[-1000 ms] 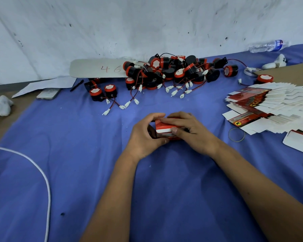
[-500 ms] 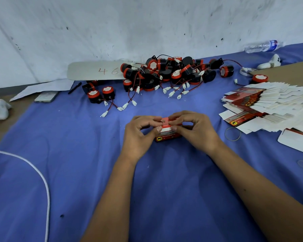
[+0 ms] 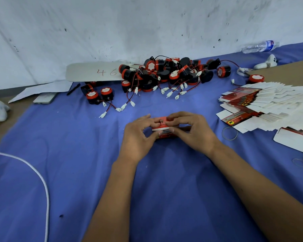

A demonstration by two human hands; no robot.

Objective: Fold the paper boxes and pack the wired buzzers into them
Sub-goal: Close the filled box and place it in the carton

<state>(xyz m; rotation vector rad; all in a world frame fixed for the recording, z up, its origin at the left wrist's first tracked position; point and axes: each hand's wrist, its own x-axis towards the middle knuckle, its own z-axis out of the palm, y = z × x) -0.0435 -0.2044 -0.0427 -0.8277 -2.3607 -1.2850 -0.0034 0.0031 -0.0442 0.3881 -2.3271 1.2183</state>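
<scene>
This looks like a small packing workshop, improvised rather than purpose-built. The desk is covered with a plain blue cloth and pushed against a scuffed, stained white wall. Beyond the hands lies a heap of identical red-and-black wired buzzers, bulk stock tangled together. To the right of the hands a fanned stack of flat, unfolded printed cartons waits in quantity, with loose rubber bands beside it. Far left of the heap, a strip of card bearing a handwritten "46" leans at the wall, beside loose paper, a pen and a phone.
</scene>
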